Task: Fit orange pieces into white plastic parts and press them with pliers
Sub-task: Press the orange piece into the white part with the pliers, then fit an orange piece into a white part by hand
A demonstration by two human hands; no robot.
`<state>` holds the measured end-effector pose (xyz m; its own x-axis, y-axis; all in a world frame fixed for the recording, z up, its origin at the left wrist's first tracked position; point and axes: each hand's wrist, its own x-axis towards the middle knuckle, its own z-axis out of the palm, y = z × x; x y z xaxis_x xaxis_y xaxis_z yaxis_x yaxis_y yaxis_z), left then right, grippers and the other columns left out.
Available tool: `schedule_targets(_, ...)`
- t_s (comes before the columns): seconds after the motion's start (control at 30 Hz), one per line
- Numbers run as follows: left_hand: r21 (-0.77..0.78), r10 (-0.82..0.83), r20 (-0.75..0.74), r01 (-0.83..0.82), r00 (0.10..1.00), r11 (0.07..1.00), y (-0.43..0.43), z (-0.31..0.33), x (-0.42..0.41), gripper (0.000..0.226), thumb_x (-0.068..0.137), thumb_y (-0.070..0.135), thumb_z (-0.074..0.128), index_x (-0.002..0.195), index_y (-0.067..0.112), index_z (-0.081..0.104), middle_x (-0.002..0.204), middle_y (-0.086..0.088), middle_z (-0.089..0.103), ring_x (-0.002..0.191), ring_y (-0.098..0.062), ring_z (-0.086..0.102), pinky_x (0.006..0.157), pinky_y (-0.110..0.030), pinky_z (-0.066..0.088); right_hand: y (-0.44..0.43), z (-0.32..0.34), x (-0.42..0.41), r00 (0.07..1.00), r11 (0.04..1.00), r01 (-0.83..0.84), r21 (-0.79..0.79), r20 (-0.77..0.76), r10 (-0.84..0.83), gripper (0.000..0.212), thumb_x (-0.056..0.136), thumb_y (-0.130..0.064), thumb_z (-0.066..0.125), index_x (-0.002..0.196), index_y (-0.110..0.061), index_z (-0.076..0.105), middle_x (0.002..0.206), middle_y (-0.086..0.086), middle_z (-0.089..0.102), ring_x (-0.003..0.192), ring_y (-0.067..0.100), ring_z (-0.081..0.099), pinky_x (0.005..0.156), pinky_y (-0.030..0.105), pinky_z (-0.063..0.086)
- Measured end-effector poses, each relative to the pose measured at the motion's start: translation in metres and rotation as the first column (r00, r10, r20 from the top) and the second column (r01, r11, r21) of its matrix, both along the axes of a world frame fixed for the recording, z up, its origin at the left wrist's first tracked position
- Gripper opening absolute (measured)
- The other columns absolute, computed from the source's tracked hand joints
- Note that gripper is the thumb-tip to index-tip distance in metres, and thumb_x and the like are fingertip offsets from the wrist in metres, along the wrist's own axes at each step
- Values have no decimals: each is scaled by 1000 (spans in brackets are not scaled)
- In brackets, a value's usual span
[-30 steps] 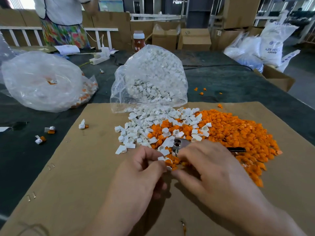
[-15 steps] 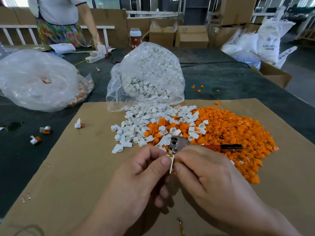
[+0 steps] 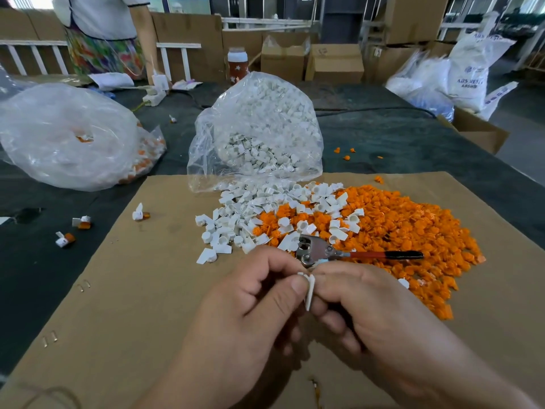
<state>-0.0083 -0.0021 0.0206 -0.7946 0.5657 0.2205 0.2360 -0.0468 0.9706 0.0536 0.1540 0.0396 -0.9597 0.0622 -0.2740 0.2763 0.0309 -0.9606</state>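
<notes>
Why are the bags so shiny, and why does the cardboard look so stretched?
Head view: light glares off the left bag and the middle bag; the wide lens stretches the cardboard toward the corners; the left hand and right hand, pinching a white part, cast soft shadows; the far sacks look smeared.

Just two bare hands here, really. The left hand [image 3: 253,314] and right hand [image 3: 362,314] each have a bare forearm behind them, the left forearm [image 3: 191,385] and right forearm [image 3: 472,388], with skin uncovered right down to the bottom edge of the shot. The fingers are fairly thick, with creased knuckles, and the forearms look broad towards the bottom of the shot. The left thumbnail [image 3: 298,286] is the only nail you get a decent look at. It seems clipped short, though it's a bit soft there, so I wouldn't swear to it.
</notes>
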Motion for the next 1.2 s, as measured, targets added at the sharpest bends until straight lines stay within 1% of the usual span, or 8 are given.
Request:
schedule_targets(0.23, 7, -41, 201, 41, 979, 999, 1, 7, -1, 15, 87, 40, 70, 81, 26, 70, 59, -9, 65, 49, -20, 62, 48, -26, 50, 3, -2, 4, 962, 952, 28, 305, -267, 57, 37, 90, -44, 46, 73, -14, 58, 67, 11, 63, 55, 9, 51, 49, 18, 41)
schedule_targets(0.4, 241, 64, 639, -278, 767, 930, -2, 11, -23, 14, 77, 26, 65, 74, 13, 62, 59, -3, 55, 40, -8, 47, 32, -17, 37, 5, -11, 4, 930, 642, 149, 752, -326, 167, 59, 85, -75, 24, 73, -23, 49, 69, -2, 54, 61, 14, 50, 53, 32, 37)
schedule_targets(0.67, 390, 7, 894, -785, 448, 481, -41, 2, -80, 11, 102, 16, 53, 101, 7, 59, 86, 1, 61, 61, -6, 62, 59, -12, 50, -1, -16, 3, 937, 443, 133, 887, -258, 236, 19, 93, -56, 38, 96, -38, 43, 79, -15, 47, 79, 7, 49, 66, 22, 42)
schedule_targets(0.77, 381, 14, 902, -813, 431, 439, -41, 0, -81, 30, 102, 25, 54, 123, 3, 54, 114, -9, 63, 73, -12, 69, 61, -19, 56, -3, -21, 2, 940, 361, 107, 926, -213, 268, 29, 95, -56, 38, 119, -41, 33, 89, -12, 44, 79, 10, 49, 68, 29, 46)
schedule_targets(0.83, 305, 146, 883, -784, 445, 541, -38, 0, -80, 36, 101, 27, 56, 128, 4, 52, 115, -11, 64, 81, -14, 69, 58, -21, 56, -5, -26, 0, 932, 283, 132, 950, -216, 291, 38, 95, -56, 38, 128, -43, 24, 90, -11, 43, 75, 11, 47, 60, 29, 42)
schedule_targets(0.93, -153, 657, 398, -660, 640, 735, -28, -5, -72, 33, 98, 27, 60, 130, 16, 57, 109, -4, 67, 80, -16, 67, 70, -27, 50, -9, -32, -5, 922, 168, 174, 970, -220, 318, 46, 96, -54, 38, 135, -40, 17, 85, -8, 42, 65, 14, 46, 48, 27, 30)
schedule_targets(1.03, -570, 409, -459, -615, 788, 545, -22, -21, -60, 44, 97, 32, 57, 139, 20, 53, 141, -5, 50, 122, -26, 51, 100, -40, 43, -10, -35, -7, 931, 142, 161, 977, -198, 306, 42, 96, -53, 38, 131, -36, 24, 83, -6, 44, 63, 16, 48, 45, 28, 29)
schedule_targets(1.2, -628, 131, -620, -589, 774, 508, -18, -22, -50, 22, 94, 18, 60, 113, 23, 69, 117, -3, 63, 102, -26, 50, 91, -39, 42, -10, -34, -8, 940, 154, 155, 976, -193, 281, 26, 95, -52, 41, 109, -31, 41, 78, -9, 42, 59, 13, 42, 44, 24, 20)
